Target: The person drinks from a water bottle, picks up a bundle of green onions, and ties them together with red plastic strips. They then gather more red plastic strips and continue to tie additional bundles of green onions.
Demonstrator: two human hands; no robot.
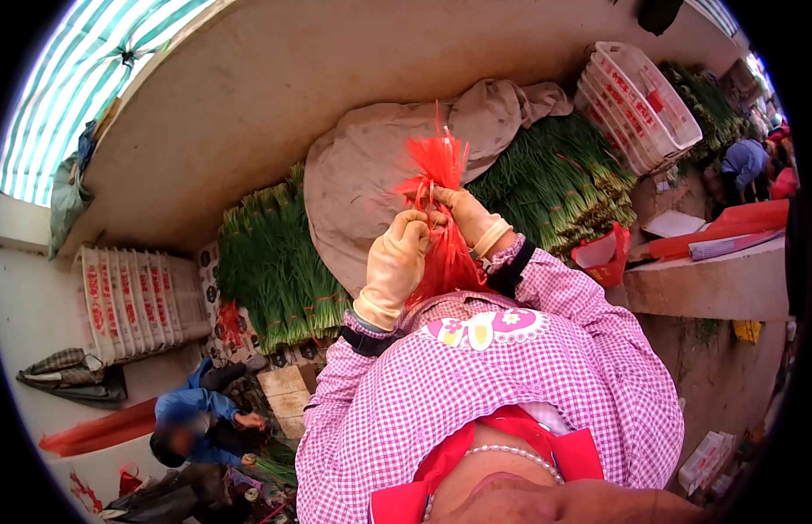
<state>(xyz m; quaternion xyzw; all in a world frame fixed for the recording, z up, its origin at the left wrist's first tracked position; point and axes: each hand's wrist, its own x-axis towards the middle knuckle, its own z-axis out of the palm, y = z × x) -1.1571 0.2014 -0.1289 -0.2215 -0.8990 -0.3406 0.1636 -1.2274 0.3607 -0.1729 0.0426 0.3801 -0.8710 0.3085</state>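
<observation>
A bundle of red plastic strips or bags (441, 253) is held up in front of my chest, its loose ends fanning out above my fingers. My left hand (397, 262), in a pale glove, is closed with fingertips pinched at the narrow neck of the bundle. Beside it, my right hand (465, 214), gloved too, is closed round the same neck from the other side. A thin tie seems to cross there; its details are too small to tell. Behind the hands lies a grey-brown cloth (354, 183).
Bundled green stalks (275, 262) lie left of the cloth, more (554, 175) right of it. White crates stand at left (135, 301) and upper right (633, 109). A person in blue (196, 415) crouches lower left; another person (745, 162) bends at far right, beyond a ledge (712, 284).
</observation>
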